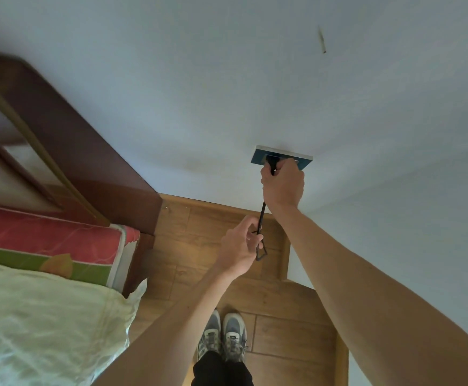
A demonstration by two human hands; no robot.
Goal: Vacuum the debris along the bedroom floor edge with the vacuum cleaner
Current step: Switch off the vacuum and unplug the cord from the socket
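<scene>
Right, the blue-headed tool (260, 157) is up off the floor, its flat blue head with the pale far edge sitting against the wall (227, 93), just above where the wall meets the wooden floor (213, 232). From the head a thin black handle (261, 218) runs back toward me and ends in a small triangular loop (261, 255). My right hand (283, 185) is wrapped round the handle just behind the head, fingers curled tight, knuckles almost touching the blue plate. My left hand (239, 246) is lower down, fingers and thumb closed on the handle just above the loop, which pokes out below my palm. Both forearms are stretched out ahead of me. Below the tool, the floor edge runs along the foot of the wall, and there are a couple of pale specks (166, 208) on the boards close to that edge, near the corner of the bed. A wooden skirting board (284, 254) follows the wall on my right. On my left a dark wooden headboard (74, 140) stands against the wall, with a red and green mattress (46, 238) beside it and a pale cream cover (46, 316) over that. High on the wall, a small dark streak (322, 40). Straight down, my grey trainers (223, 338) stand side by side on the boards, dark trousers (221, 369) above them.
</scene>
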